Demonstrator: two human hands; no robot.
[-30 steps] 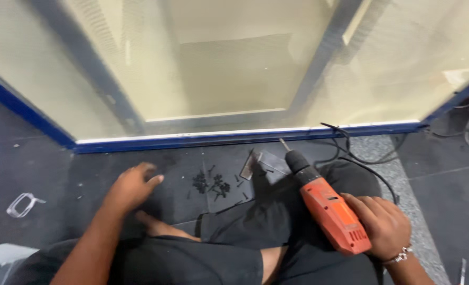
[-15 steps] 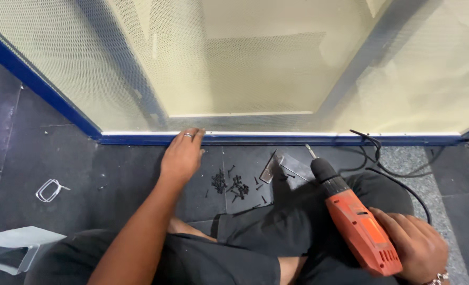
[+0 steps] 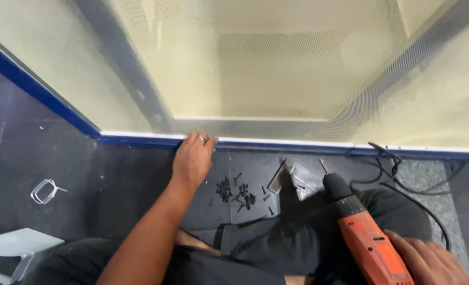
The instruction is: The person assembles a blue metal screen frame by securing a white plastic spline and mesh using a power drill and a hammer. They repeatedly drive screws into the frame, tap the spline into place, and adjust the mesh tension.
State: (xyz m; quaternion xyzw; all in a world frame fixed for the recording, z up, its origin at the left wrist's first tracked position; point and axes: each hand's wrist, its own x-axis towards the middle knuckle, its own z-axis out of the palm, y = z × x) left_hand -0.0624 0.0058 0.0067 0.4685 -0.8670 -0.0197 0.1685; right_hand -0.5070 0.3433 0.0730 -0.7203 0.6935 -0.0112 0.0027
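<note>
Left hand point(image 3: 193, 158) stretched out to the far edge of the floor point(image 3: 118, 184), palm down, fingers loosely spread and slightly curled, fingertips point(image 3: 205, 139) touching the blue frame point(image 3: 139, 140) at the foot of the mesh screen point(image 3: 266, 68). Nothing gripped in it; a ring on one finger. Right hand point(image 3: 430, 261) low at the near right, closed around the handle of the orange drill point(image 3: 369, 243), only partly in view at the picture's edge. Drill tilted, black chuck and bit point(image 3: 324, 165) pointing up and to the far left, tip hanging above the floor just short of the frame, well apart from the left hand. Black cord point(image 3: 403, 184) looping over the floor to the right of the drill. Between the two hands, a scatter of small black screws point(image 3: 237, 192) on the floor, just near of the left hand. Beside the screws, to the right, a thin metal strip point(image 3: 278, 176) lying slanted. Far left on the floor, a small wire clip point(image 3: 45, 190); near left corner, a pale grey bracket point(image 3: 18, 248). Dark-trousered legs folded across the near middle.
</note>
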